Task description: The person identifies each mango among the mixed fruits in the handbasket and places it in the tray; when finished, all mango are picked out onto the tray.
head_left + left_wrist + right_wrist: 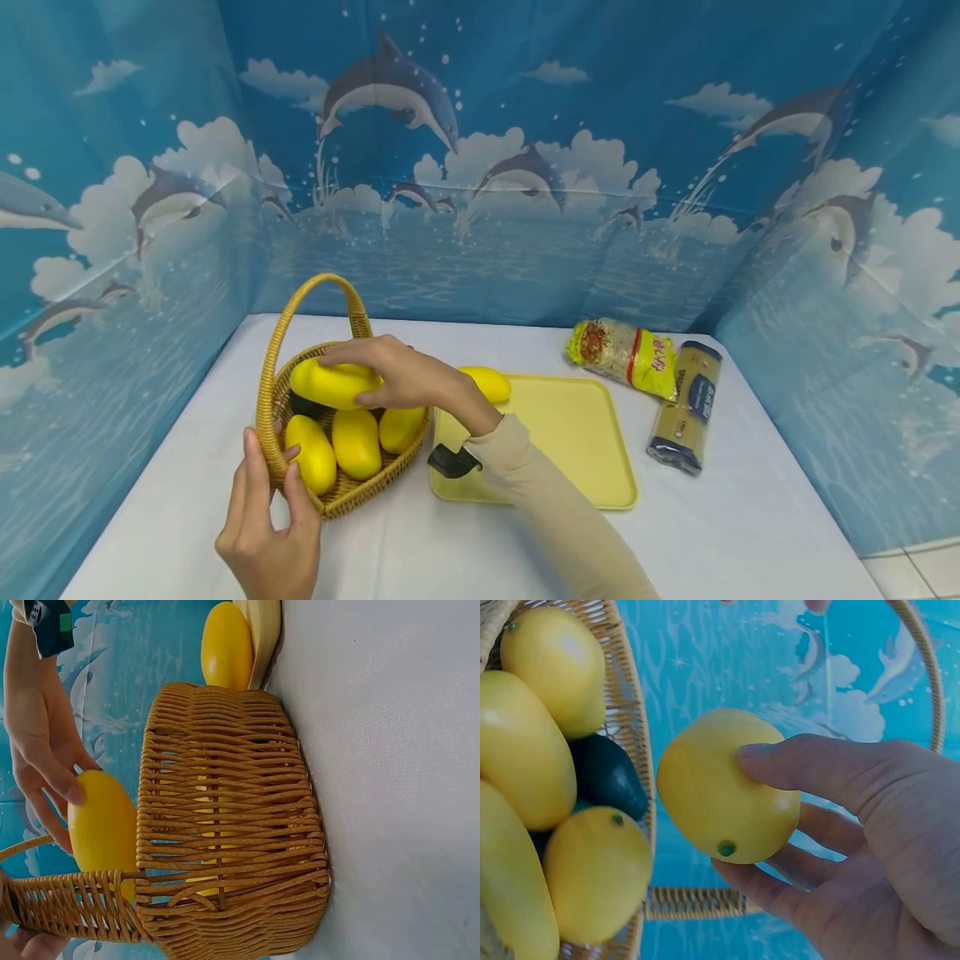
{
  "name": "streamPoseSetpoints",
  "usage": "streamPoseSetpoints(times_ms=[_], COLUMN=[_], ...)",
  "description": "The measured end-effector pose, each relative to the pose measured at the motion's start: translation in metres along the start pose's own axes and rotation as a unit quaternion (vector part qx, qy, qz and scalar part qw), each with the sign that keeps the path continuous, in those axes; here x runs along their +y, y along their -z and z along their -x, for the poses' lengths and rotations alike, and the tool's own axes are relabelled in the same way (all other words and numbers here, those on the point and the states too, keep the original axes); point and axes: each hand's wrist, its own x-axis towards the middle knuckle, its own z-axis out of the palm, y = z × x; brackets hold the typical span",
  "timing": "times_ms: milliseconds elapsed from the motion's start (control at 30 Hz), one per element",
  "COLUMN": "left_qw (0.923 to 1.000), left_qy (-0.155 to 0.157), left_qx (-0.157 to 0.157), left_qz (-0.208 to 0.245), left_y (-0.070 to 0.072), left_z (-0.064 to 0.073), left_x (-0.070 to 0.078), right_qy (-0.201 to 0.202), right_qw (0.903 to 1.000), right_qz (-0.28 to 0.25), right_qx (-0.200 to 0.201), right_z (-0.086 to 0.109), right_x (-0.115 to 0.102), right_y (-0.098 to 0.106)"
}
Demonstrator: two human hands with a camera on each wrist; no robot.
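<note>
My right hand (408,371) holds a yellow mango (336,383) over the wicker basket (367,497), thumb on one side and fingers on the other in the right wrist view. At the basket's near left, my left hand (270,529) grips the lower end of its arched handle (267,392). Inside lie several yellow mangoes (356,443) and a dark green, smooth fruit (609,778), partly covered by them. Another mango (487,383) rests at the back left of the yellow tray (555,450), partly behind my right forearm.
A yellow-and-clear food packet (624,357) lies at the back right. Beside it is a long pasta packet (686,408) with dark blue ends. A dolphin-print curtain (480,242) borders the white table (720,533). My right sleeve crosses over the tray.
</note>
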Motion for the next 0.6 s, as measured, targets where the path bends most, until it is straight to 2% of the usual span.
streamPoseSetpoints(times_ms=[200,400,600], left_qw=[1.0000,1.0000,1.0000], left_qy=[0.004,0.007,0.007], left_qx=[-0.003,0.000,0.005], left_qz=[0.003,-0.001,-0.001], left_y=[0.001,0.001,0.001], left_z=[-0.001,0.000,0.000], left_x=[0.004,0.003,0.005], right_qy=[0.003,-0.015,-0.015], right_qw=[0.9993,0.9981,0.9962], right_qz=[-0.017,-0.035,-0.032], right_qx=[0.031,0.048,0.080], right_z=[0.023,0.047,0.071], right_x=[0.003,0.006,0.013], right_y=[0.011,0.023,0.029])
